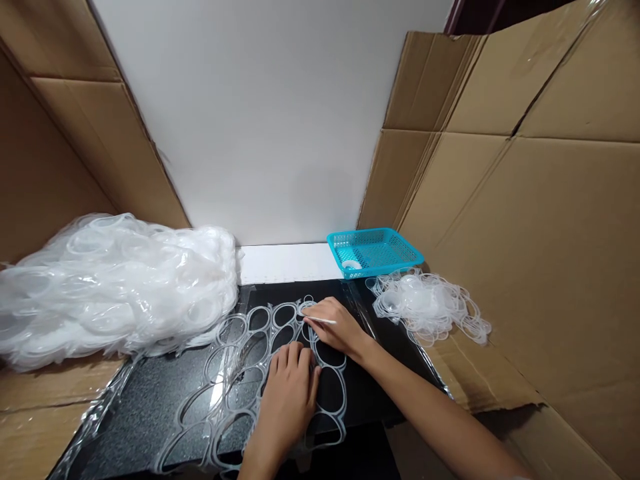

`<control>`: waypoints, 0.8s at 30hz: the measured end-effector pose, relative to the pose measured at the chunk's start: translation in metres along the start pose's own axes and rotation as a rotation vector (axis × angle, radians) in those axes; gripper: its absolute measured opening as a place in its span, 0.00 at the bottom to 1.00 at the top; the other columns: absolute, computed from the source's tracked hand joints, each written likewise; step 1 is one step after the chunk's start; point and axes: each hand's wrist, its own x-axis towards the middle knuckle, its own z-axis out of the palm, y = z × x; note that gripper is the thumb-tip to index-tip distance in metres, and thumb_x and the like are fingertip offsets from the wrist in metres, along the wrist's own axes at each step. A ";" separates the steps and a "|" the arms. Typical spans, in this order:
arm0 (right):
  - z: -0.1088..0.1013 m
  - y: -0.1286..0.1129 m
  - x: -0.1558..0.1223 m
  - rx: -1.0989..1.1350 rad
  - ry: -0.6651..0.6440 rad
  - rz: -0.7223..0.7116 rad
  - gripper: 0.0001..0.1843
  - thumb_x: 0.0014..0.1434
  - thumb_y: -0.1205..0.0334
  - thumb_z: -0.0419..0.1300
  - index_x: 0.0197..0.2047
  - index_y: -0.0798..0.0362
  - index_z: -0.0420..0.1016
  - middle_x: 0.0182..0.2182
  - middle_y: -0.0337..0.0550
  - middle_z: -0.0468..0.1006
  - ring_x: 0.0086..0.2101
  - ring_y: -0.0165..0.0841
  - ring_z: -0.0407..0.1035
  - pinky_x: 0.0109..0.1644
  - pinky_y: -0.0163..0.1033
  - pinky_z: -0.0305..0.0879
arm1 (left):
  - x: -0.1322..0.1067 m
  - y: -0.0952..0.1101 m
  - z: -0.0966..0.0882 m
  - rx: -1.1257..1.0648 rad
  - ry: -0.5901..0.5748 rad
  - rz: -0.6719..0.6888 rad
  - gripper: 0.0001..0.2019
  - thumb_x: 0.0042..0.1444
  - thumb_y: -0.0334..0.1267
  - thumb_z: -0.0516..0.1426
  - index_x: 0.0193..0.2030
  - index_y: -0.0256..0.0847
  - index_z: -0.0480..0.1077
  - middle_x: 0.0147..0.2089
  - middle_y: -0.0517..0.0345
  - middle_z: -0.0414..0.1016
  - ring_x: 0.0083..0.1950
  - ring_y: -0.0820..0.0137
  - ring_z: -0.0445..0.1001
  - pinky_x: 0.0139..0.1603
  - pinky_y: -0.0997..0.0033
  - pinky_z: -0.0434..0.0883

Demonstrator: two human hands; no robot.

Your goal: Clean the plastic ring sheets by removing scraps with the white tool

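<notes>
A translucent sheet of joined plastic rings (pixel 249 349) lies across the dark speckled tabletop (pixel 150 387). On the sheet's middle rests my left hand (pixel 291 380), palm down with its fingers stretched out and close together. My right hand (pixel 336 325) is closed around a thin white stick (pixel 323 320), at the far right corner of the sheet. Its fingertips meet the sheet beside a small loose-looking ring (pixel 309 300). The stick's inner end is hidden by the fingers.
Behind on the left is a big heap of ring sheets (pixel 125 287). A turquoise basket (pixel 375 272) stands at the back right holding a small white roundish item (pixel 351 265). Loose rings (pixel 430 307) pile up to the right. Cardboard walls (pixel 540 233) flank both sides.
</notes>
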 end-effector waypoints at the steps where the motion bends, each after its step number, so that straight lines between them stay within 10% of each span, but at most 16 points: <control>1: 0.001 0.000 0.002 -0.035 0.002 -0.005 0.10 0.70 0.68 0.58 0.48 0.53 0.81 0.41 0.48 0.86 0.42 0.39 0.78 0.51 0.44 0.66 | 0.001 0.001 0.000 -0.002 -0.009 -0.004 0.08 0.72 0.38 0.50 0.46 0.42 0.70 0.49 0.50 0.72 0.52 0.55 0.69 0.56 0.49 0.68; 13: -0.007 0.002 0.005 0.573 0.025 0.376 0.07 0.64 0.59 0.64 0.39 0.51 0.84 0.40 0.43 0.86 0.43 0.39 0.80 0.53 0.42 0.72 | 0.004 0.002 0.008 -0.083 0.112 -0.051 0.11 0.73 0.42 0.49 0.50 0.42 0.71 0.63 0.47 0.69 0.63 0.54 0.67 0.62 0.48 0.67; 24: -0.010 0.002 0.002 0.620 -0.032 0.354 0.03 0.61 0.63 0.66 0.35 0.52 0.79 0.35 0.40 0.82 0.37 0.35 0.76 0.47 0.39 0.70 | 0.010 0.005 0.010 0.014 0.091 -0.061 0.12 0.70 0.32 0.49 0.54 0.44 0.70 0.67 0.52 0.72 0.62 0.53 0.69 0.58 0.47 0.68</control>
